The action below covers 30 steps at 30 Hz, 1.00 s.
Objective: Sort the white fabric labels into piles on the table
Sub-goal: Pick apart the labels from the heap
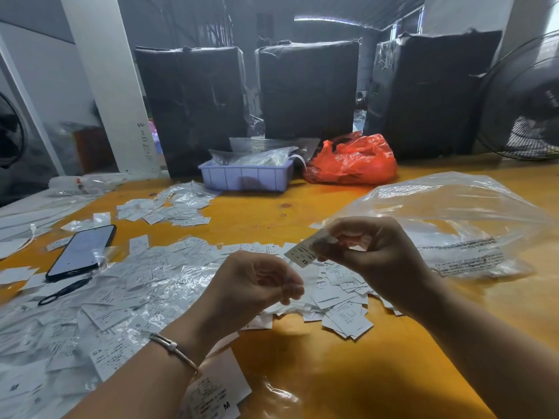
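The right hand (pixel 375 255) is raised above the yellow bench (pixel 348 373), and its fingers (pixel 341 237) pinch one white label (pixel 302 252) at its upper end; the label hangs tilted, with the printed letters "SX" visible near its lower edge. The left hand (pixel 251 285) is held just below and to the left of that label, apart from it, with its fingers curled toward the thumb; whether they hold anything cannot be determined. A thin bracelet (pixel 175 349) sits on the left wrist. Beneath both hands, a loose heap of labels (pixel 341 306) lies on the bench, and further labels, mixed with clear plastic wrappers (pixel 169 276), cover the bench surface to the left. A smaller group of labels (pixel 169 210) lies farther back on the left. A phone (pixel 81 252) rests among the labels on the left, with black scissors (pixel 63 291) just in front of it. A large clear plastic bag (pixel 453 225) lies to the right of the right hand. At the rear of the bench stand a purple tray (pixel 245 176) holding clear packets and, beside it, a red plastic bag (pixel 354 161). Three black-wrapped bundles (pixel 305 89) stand behind these.
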Available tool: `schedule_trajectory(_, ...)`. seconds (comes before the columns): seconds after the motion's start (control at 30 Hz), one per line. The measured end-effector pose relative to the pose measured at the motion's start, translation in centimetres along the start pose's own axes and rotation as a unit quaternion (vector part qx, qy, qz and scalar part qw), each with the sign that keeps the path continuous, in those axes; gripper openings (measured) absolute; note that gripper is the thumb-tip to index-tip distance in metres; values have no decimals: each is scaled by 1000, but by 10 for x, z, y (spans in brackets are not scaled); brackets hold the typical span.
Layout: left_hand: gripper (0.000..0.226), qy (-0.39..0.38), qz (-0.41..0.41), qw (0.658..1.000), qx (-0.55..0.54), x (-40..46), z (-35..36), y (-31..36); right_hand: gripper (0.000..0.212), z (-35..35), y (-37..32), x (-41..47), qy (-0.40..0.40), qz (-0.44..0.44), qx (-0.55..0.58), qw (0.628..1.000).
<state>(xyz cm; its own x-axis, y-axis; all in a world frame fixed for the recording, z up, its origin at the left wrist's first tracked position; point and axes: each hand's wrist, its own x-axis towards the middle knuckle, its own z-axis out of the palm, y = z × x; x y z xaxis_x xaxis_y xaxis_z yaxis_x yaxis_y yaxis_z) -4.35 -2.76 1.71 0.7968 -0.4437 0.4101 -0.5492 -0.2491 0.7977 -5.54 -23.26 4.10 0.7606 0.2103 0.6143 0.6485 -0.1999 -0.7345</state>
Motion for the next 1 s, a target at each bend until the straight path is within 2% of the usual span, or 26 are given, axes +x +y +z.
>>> schedule_trajectory(0.1, 13, 8, -7, 1000, 2, 0, 1, -1, 1, 2, 3, 0, -5, 4, -20, 1000)
schedule_trajectory(0.43, 8, 9, -25, 1000, 0, 1, 1, -4, 5, -4, 8, 0, -11, 44, -47, 998)
schedule_trajectory(0.57, 6, 9, -31, 999, 3, 1, 2, -4, 4, -4, 12, -1, -41, 77, -74, 993)
schedule_trajectory(0.8, 5, -8, -36, 999, 25, 1, 1, -3, 5, 4, 11, -4, -100, 72, -104, 987)
schedule_trajectory(0.93, 3, 1, -40, 999, 29, 2, 0, -4, 19, 4, 10, -4, -52, 53, -95, 993)
schedule_trajectory(1.0, 3, 3, -47, 999, 28, 2, -1, -5, 18, 1, 9, -3, -23, 37, -103, 994)
